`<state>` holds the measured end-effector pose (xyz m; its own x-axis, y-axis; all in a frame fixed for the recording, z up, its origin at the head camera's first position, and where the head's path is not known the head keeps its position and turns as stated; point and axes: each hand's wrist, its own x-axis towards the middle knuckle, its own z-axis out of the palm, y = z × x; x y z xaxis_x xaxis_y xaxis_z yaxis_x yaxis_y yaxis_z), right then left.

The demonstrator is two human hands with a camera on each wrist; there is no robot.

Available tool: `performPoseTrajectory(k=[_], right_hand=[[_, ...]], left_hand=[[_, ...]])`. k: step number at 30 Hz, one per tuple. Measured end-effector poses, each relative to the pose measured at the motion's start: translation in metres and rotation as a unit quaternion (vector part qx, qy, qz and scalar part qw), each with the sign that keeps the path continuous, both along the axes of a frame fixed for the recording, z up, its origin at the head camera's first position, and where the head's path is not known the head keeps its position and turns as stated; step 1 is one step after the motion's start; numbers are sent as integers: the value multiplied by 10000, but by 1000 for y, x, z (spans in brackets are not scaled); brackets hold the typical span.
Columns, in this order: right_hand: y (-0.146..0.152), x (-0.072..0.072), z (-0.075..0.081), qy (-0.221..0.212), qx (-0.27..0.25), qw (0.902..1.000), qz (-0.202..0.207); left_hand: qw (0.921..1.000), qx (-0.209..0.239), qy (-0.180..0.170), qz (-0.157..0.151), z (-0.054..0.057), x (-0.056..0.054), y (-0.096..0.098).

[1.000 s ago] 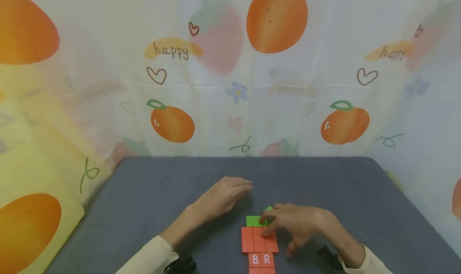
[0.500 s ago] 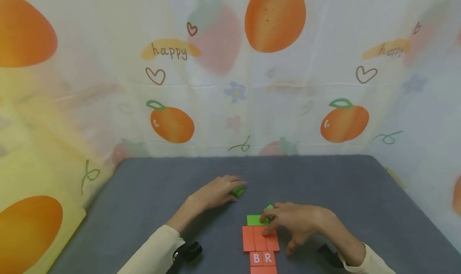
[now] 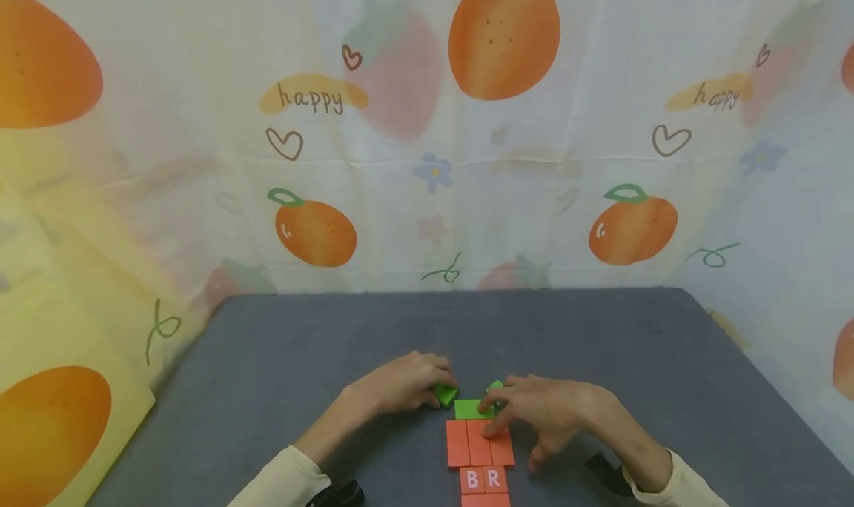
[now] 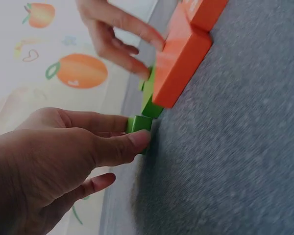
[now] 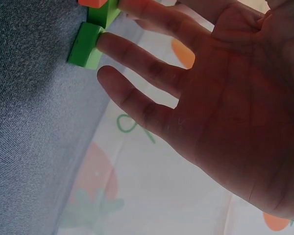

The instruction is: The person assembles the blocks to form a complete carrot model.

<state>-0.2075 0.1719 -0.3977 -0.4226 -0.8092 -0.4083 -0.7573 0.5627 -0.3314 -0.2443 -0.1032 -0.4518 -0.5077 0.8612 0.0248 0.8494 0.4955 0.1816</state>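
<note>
My left hand [image 3: 408, 382] pinches a small green block [image 3: 446, 395] between thumb and fingers, low over the table. In the left wrist view this green block [image 4: 141, 126] is beside the row's green end. A flat green block [image 3: 467, 409] lies at the far end of a row of orange-red blocks [image 3: 457, 444]. Another green block [image 3: 494, 385] sits at its far right corner, partly hidden by my right hand [image 3: 557, 414]. With fingers spread, that hand rests fingertips on the green and orange-red blocks. In the right wrist view, one finger touches the corner green block [image 5: 84, 44].
Nearer to me are blocks lettered B [image 3: 471, 480] and R [image 3: 494, 479], then another orange-red block [image 3: 485, 501] cut off by the frame. The blocks lie on a grey cloth-covered table [image 3: 320, 329]. A fruit-print curtain [image 3: 400, 218] hangs behind it.
My left hand has taken a green block and brought it from farther back on the table towards the left of the row's green end. My right hand has stayed in place.
</note>
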Motion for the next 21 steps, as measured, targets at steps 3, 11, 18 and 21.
performPoseTrajectory(k=[3, 11, 18, 21], right_hand=[[1, 0, 0, 14, -30, 10000, 24], [5, 2, -1, -32, 30, 10000, -53], [4, 2, 0, 63, 33, 9999, 129], [6, 0, 0, 76, -205, 9991, 354]], left_hand=[[9999, -95, 35, 31, -3, 3, 4], [9998, -125, -102, 144, -6, 4, 8], [9998, -163, -104, 73, -7, 5, 5], [10000, -47, 32, 74, -7, 6, -1]])
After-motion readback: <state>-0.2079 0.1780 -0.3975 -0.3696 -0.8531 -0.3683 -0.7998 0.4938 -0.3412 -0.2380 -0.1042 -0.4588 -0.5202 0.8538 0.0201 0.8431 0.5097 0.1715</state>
